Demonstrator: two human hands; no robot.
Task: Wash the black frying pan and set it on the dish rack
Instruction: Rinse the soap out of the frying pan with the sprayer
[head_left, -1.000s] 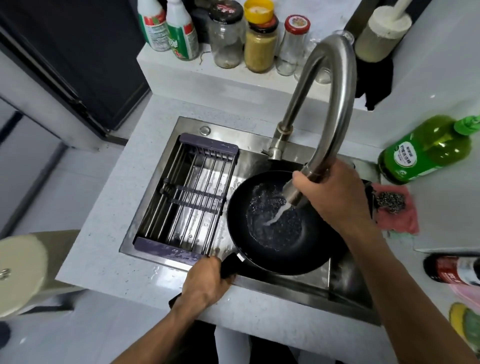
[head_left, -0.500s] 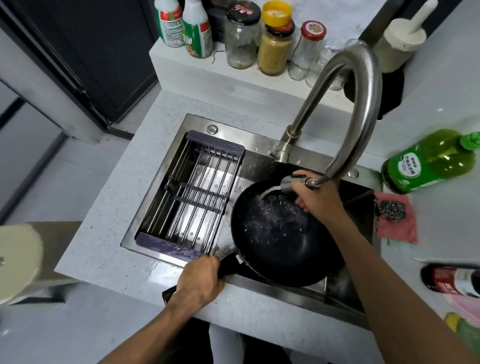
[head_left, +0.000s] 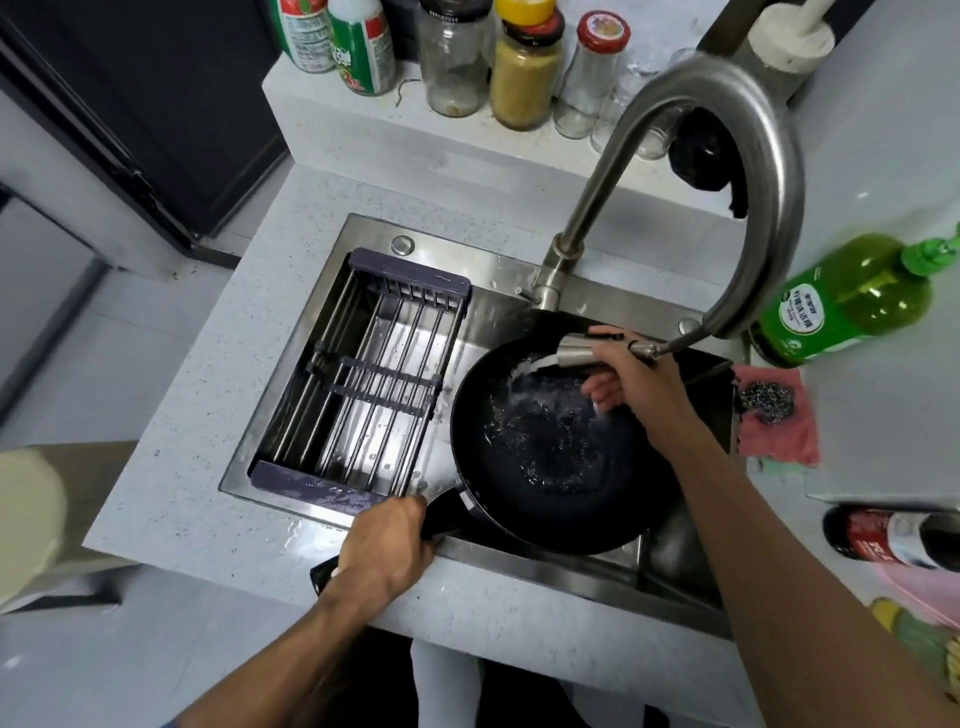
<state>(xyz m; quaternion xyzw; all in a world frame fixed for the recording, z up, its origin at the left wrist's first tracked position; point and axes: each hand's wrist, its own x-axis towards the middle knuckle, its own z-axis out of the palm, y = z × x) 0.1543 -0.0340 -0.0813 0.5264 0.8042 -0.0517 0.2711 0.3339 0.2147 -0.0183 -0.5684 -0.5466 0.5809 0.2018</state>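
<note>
Frying pan (head_left: 550, 447): sitting over the sink (head_left: 675, 571), handle pointing toward left hand (head_left: 387, 540), which is gripping it; rack (head_left: 363, 384) lying just left. Right hand (head_left: 631, 379) is clasping sprayer (head_left: 576, 353).

No text can be read with certainty. The green plastic dish-soap bottle (head_left: 852, 301) carries a white and green label with characters too small to make out, and the printed labels on the two white and green bottles (head_left: 337, 41) on the ledge are likewise blurred.
</note>
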